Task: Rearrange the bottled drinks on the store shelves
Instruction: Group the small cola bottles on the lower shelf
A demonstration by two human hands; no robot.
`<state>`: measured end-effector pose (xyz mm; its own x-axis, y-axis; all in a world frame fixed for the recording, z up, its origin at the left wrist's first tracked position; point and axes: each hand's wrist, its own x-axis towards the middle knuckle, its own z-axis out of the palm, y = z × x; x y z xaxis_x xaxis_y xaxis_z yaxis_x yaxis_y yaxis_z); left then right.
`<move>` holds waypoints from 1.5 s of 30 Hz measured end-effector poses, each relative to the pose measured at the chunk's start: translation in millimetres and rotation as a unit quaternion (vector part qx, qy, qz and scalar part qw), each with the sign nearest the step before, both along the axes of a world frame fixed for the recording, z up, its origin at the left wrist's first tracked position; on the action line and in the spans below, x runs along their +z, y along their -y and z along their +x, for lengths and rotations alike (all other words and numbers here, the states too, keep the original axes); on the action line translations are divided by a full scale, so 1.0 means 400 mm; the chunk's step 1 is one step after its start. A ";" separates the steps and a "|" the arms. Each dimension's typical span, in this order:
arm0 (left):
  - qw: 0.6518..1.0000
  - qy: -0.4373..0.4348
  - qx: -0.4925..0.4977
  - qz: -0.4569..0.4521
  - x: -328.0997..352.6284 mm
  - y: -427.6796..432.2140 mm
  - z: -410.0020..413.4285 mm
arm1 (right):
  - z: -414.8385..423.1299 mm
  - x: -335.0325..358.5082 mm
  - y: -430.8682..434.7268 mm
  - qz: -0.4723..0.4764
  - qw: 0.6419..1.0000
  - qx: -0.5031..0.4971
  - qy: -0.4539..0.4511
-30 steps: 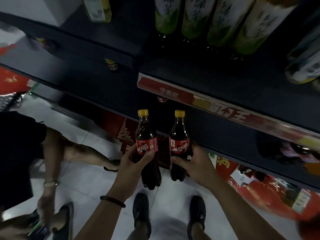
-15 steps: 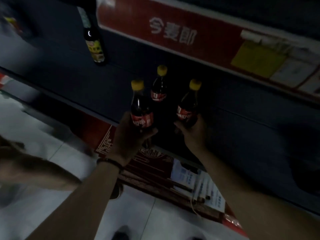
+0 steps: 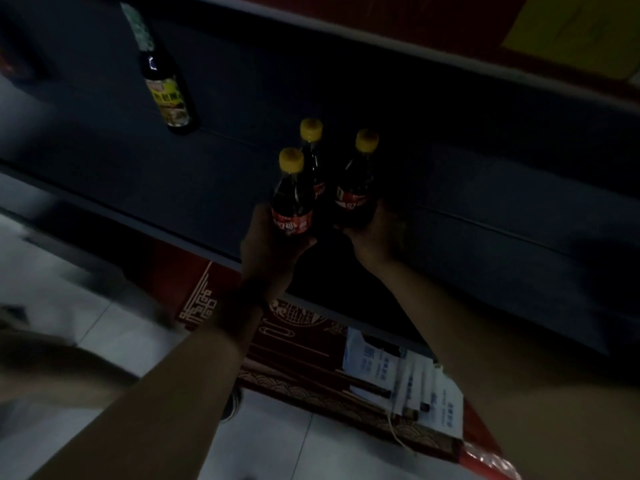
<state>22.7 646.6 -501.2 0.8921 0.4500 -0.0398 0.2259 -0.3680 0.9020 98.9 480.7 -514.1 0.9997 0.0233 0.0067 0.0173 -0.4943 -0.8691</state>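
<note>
Three dark cola bottles with yellow caps and red labels stand close together over the dark lower shelf (image 3: 145,188). My left hand (image 3: 268,252) is wrapped round the nearest cola bottle (image 3: 292,202) at its lower body. My right hand (image 3: 372,233) grips the right cola bottle (image 3: 356,181) from below. A third cola bottle (image 3: 311,147) stands just behind and between them, held by neither hand. Whether the two held bottles rest on the shelf is too dark to tell.
A lone dark bottle with a yellow label (image 3: 166,88) stands further left on the same shelf. A red price strip (image 3: 433,26) of the shelf above runs overhead. Red boxes (image 3: 298,344) and white papers (image 3: 412,386) lie below; white floor tiles (image 3: 86,306) are left.
Both hands carried their cola bottles from over the floor up onto the dark shelf beside a third bottle. In the last half second the two held bottles closed in towards it.
</note>
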 end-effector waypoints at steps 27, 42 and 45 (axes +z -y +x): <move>0.999 -0.043 -0.003 0.025 -0.037 0.004 0.016 | 0.007 -0.106 -0.011 0.033 0.998 0.037 -0.045; 0.940 -0.215 -0.219 0.149 0.377 0.076 -0.411 | -0.512 0.579 0.131 -0.166 0.958 0.167 -0.164; 0.929 -0.158 -0.281 0.184 0.595 0.135 -0.454 | -0.606 0.765 0.192 -0.172 0.969 0.130 -0.117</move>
